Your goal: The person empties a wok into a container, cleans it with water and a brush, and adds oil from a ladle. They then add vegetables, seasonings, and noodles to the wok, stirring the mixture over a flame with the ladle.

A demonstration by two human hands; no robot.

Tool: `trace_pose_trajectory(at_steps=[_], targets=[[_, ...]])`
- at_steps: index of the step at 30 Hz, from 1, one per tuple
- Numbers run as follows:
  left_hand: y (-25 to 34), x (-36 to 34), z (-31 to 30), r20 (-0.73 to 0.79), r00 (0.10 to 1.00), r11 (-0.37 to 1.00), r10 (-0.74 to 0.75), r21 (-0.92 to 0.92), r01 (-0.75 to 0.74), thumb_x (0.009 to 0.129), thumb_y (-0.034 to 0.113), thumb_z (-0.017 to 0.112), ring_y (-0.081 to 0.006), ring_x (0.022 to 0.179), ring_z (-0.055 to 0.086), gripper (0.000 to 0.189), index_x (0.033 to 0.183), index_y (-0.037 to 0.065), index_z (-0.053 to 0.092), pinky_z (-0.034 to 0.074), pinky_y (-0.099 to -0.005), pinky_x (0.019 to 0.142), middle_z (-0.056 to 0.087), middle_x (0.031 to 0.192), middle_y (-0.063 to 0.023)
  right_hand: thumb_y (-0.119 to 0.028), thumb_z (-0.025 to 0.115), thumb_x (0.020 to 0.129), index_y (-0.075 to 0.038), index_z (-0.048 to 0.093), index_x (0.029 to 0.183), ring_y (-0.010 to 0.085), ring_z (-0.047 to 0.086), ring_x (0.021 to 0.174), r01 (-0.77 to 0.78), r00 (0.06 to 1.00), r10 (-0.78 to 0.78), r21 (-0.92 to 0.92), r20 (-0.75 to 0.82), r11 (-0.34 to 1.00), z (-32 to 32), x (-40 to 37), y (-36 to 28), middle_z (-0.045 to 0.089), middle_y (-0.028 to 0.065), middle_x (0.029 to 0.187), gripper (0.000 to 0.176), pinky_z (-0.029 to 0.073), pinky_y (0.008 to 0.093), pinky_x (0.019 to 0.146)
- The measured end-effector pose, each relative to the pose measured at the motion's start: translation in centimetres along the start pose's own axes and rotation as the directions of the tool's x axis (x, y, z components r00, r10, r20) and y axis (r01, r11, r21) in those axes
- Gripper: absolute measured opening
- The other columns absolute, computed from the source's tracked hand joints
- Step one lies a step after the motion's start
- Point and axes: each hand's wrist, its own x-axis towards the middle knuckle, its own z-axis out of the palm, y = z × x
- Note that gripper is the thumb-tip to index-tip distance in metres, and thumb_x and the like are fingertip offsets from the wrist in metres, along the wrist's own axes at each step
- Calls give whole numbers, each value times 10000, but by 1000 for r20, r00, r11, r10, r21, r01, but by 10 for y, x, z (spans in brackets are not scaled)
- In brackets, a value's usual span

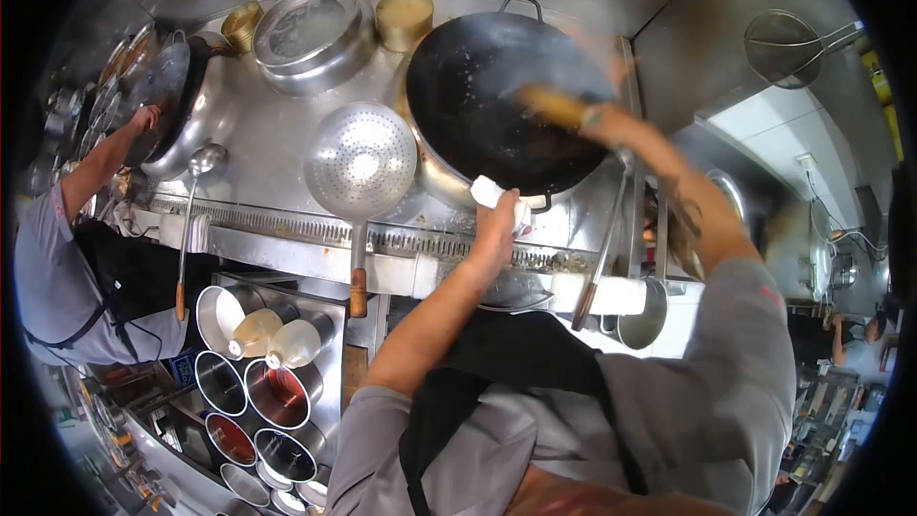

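A large black wok [478, 86] sits over the burner, with a little liquid and steam inside. My left hand [496, 225] grips a folded white cloth [500, 199] at the wok's near rim, beside its small loop handle. Over the right part of the wok, my right hand [599, 122] is closed round a blurred yellowish-brown brush-like tool [552, 105], whose far end reaches into the wok. Left of the wok rests a perforated strainer [363, 158] with a wooden handle. A long-handled utensil [606, 239] leans right of the wok.
A metal pot [315, 36] and a tin can [404, 19] stand behind. At left, a co-worker's hand [145, 118] is at another wok [164, 96]; a ladle [204, 161] lies near. Sauce containers [284, 392] stand lower left. A wire strainer [785, 48] hangs upper right.
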Motion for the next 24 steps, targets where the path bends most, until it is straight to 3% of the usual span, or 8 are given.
trace_pose_trajectory(at_steps=[3,6,8,12,14,16,18,24], targets=[[9,-12,9,-56,998,1000,2,6,-2,888,225,590,-180,703,597,214,1022,68,535,490,-337,512,589,863,-63,-382,681,835,-64,650,1030,220,651,746,-334,809,547,598,-214,728,-77,29,5,634,92,761,375,549,409,654],[6,-12,11,-52,999,1000,14,-2,-14,896,226,586,-177,703,592,200,1026,85,529,490,-340,513,581,860,-48,-399,647,847,-66,638,1019,203,635,641,169,837,348,805,-422,568,9,66,-18,629,71,730,374,540,398,524],[1,-8,9,-26,1000,1000,11,-1,-11,902,231,584,-174,701,587,196,1032,96,525,491,-339,516,578,864,-40,-399,699,816,-100,645,1054,227,651,755,-181,983,179,350,38,919,30,43,-109,662,94,853,386,545,410,551],[-3,-9,-1,13,1000,999,-2,-48,2,916,243,582,-165,691,578,191,1037,106,524,494,-338,527,575,874,-33,-347,714,817,-74,631,1052,214,658,693,341,938,-310,252,-156,906,62,10,-72,661,137,819,370,509,358,510],[7,-16,4,12,1000,999,23,-43,-23,924,258,585,-154,717,583,194,1033,109,526,502,-339,547,569,870,-29,-354,683,836,-71,649,1045,199,644,646,-33,967,34,9,-251,999,12,34,1,677,121,827,354,516,352,566],[7,-27,5,18,999,998,42,-40,-42,931,265,582,-153,736,586,198,1034,106,526,507,-339,557,567,872,-29,-339,664,847,-73,646,960,202,625,605,-198,810,429,501,-401,843,-26,33,-3,660,93,765,290,503,352,547],[-4,-20,-6,92,993,995,77,-64,-71,936,266,578,-156,744,590,203,1042,102,521,506,-341,559,568,885,-30,-335,647,854,-76,639,900,187,603,575,-135,847,403,594,-347,793,-10,46,-28,636,77,721,263,485,346,520],[6,-18,7,29,996,995,79,-64,-77,945,252,570,-147,705,584,179,1014,95,518,487,-333,544,571,845,-27,-404,685,825,-81,625,973,215,634,767,242,940,-310,367,140,898,38,-38,-139,646,94,782,360,512,392,690]])
